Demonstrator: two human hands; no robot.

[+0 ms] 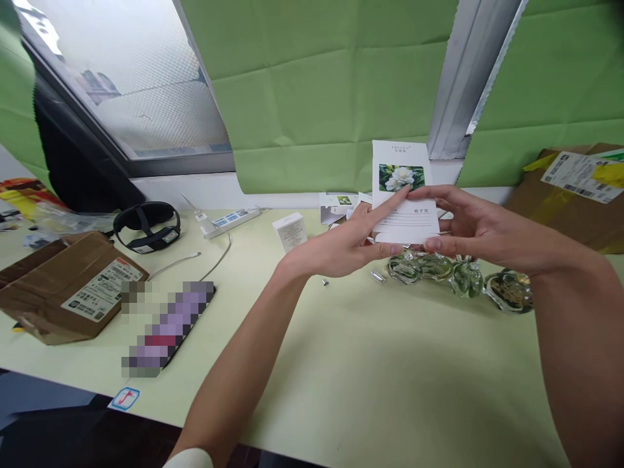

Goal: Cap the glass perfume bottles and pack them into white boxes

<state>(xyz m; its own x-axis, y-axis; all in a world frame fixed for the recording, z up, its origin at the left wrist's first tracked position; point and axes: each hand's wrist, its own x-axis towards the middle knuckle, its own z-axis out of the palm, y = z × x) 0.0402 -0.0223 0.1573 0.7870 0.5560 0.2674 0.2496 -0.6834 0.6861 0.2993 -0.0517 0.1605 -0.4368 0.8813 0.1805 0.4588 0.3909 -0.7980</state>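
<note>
A flat white carton [400,156] with a white-flower picture and printed lines is held up above the back of the table, facing me. My left hand [341,239] grips its lower left side, thumb below and forefinger laid across the front. From the right, my right hand [480,224] pinches the lower right side, its forefinger over the picture's lower edge. Below the carton lies a row of clear glass pieces [422,268], partly hidden by my right hand and forearm. A small white box [289,232] stands left of my left hand.
Another flower-printed white box [336,205] lies behind my left hand. At left are an open cardboard box [73,286], a black headset [147,227], a power strip [231,222] and a blurred phone-like object [173,328]. A taped cardboard box [570,201] stands at right.
</note>
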